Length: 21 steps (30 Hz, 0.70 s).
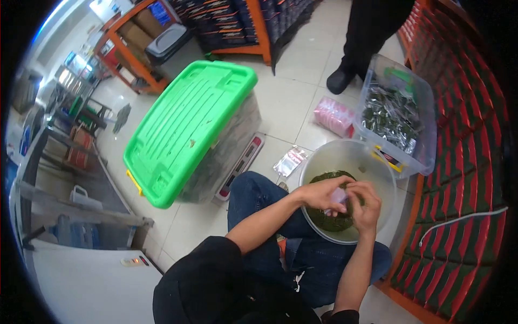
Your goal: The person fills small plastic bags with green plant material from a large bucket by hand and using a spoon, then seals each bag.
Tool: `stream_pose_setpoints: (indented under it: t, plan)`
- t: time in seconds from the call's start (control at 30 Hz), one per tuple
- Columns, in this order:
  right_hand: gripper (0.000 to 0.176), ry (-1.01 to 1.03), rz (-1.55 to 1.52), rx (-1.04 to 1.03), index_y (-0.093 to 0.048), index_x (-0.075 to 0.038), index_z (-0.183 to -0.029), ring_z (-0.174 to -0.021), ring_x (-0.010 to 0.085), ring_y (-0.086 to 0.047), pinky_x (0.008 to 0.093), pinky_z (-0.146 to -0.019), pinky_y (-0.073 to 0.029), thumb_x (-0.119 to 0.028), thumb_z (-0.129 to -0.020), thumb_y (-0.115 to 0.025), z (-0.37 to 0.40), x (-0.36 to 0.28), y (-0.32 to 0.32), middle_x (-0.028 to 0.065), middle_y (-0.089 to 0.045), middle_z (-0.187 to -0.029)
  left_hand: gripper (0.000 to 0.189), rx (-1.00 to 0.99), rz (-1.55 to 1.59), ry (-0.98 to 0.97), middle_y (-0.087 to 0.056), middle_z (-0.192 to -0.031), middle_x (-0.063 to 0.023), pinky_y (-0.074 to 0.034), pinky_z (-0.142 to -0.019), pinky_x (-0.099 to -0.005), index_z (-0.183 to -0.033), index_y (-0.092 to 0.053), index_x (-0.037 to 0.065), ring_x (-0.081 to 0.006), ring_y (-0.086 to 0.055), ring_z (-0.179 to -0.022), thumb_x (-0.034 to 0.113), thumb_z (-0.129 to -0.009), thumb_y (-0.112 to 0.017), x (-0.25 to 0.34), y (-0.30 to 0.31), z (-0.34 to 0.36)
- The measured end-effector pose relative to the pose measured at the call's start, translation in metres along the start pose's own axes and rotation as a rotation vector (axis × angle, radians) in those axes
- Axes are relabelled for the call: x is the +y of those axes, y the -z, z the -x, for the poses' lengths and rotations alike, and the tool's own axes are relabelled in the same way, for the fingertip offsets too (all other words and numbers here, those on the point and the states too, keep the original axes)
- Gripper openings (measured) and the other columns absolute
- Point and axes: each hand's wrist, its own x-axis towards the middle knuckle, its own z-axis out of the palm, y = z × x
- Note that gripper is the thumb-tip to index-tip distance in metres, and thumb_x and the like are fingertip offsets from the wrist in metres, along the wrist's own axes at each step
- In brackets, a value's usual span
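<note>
Both hands are together over a round translucent tub (384,208) that holds dark green loose material (324,222). My left hand (325,193) has its fingers wrapped round a small pale pinkish-purple item (338,196). My right hand (366,204) is at the other side of that item, fingers bent; its fingertips are too small to tell whether they grip anything. Beside the tub on the floor lie small clear packets with red print (291,161). A clear bin (424,156) full of filled packets (389,116) stands just beyond the tub.
A big box with a green lid (189,129) stands at the left, with a scale (241,167) beside it. A pink wrapped pack (334,115) is on the floor near a person's dark shoe (340,80). Stacked red and green packs (458,216) line the right side.
</note>
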Motion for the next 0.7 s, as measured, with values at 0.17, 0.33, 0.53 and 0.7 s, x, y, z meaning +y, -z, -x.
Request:
stream_pose_setpoints:
  t: [0.17, 0.33, 0.53, 0.7]
  plan:
    - [0.007, -0.163, -0.072, 0.301, -0.063, 0.000, -0.101, -0.097, 0.0264, -0.064, 0.0350, -0.088, -0.049, -0.005, -0.095, -0.063, 0.009, 0.022, 0.004, 0.0122, -0.067, -0.102, 0.068, 0.224, -0.536, -0.343, -0.071, -0.099, -0.0134, -0.053, -0.086, -0.0394, -0.136, -0.052, 0.002, -0.0288, -0.070, -0.091, 0.036, -0.086, -0.083, -0.015, 0.002, -0.007]
    - [0.007, -0.125, 0.249, 0.033, -0.063, -0.001, -0.097, -0.097, 0.0339, -0.063, 0.0393, -0.086, -0.048, -0.006, -0.095, -0.060, 0.000, 0.010, 0.002, 0.0165, -0.067, -0.100, 0.027, 0.232, -0.689, -0.334, -0.073, -0.088, -0.0150, -0.054, -0.080, -0.0398, -0.107, -0.072, 0.003, -0.0281, -0.071, -0.083, 0.022, -0.089, -0.076, -0.014, 0.015, -0.024]
    - [0.006, -0.105, 0.361, 0.079, -0.067, -0.004, -0.090, -0.100, 0.0344, -0.062, 0.0441, -0.093, -0.047, -0.009, -0.087, -0.071, 0.003, 0.014, 0.000, 0.0140, -0.068, -0.096, 0.017, 0.049, -0.735, -0.379, -0.072, -0.081, -0.0157, -0.054, -0.071, -0.0420, -0.089, -0.075, 0.006, -0.0329, -0.070, -0.075, 0.023, -0.088, -0.073, -0.016, 0.033, -0.037]
    - [0.020, -0.205, 0.363, 0.171, -0.069, -0.004, -0.084, -0.069, 0.0262, -0.064, 0.0374, -0.065, -0.049, -0.018, -0.084, -0.082, 0.010, 0.011, -0.007, 0.0106, -0.065, -0.075, 0.019, 0.182, -0.748, -0.216, -0.072, -0.082, -0.0179, -0.054, -0.077, -0.0474, -0.090, -0.076, 0.009, -0.0401, -0.069, -0.082, 0.027, -0.084, -0.076, -0.007, 0.027, -0.028]
